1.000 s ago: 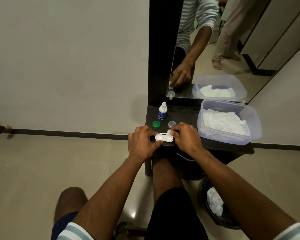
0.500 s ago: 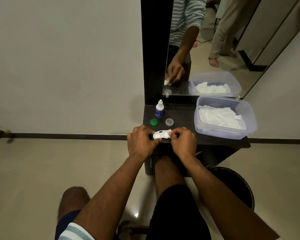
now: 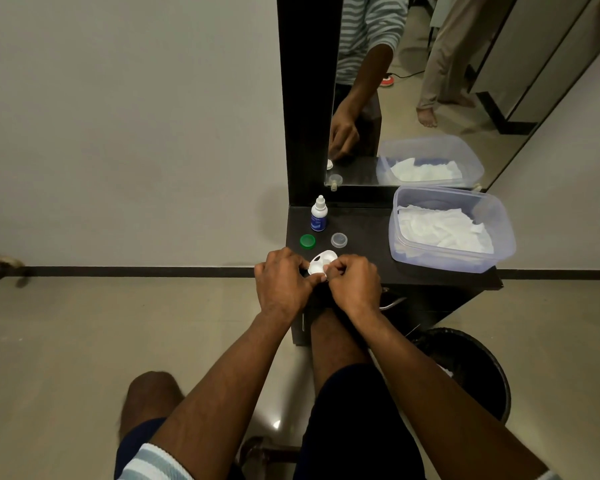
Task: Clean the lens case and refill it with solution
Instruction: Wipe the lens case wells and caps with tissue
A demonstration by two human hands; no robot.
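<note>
Dark vanity shelf (image 3: 371, 233), both hands (image 3: 317, 282) gripping white lens case (image 3: 321, 264), bottle label (image 3: 318, 223) unreadable

Both hands at the front edge of the dark table (image 3: 378, 233): left hand (image 3: 282, 282) and right hand (image 3: 355, 285) pinching the tilted white lens case (image 3: 321, 263), lifted. Beyond it, green cap (image 3: 307, 241), clear cap (image 3: 338, 240), upright solution bottle (image 3: 319, 214). Tissue-filled plastic tub (image 3: 447, 230) to the right.

On your shelf: one lens case (image 3: 321, 265), two loose caps, green (image 3: 307, 241) and clear (image 3: 338, 240), one solution bottle (image 3: 319, 214), one tissue tub (image 3: 499, 233).
</note>
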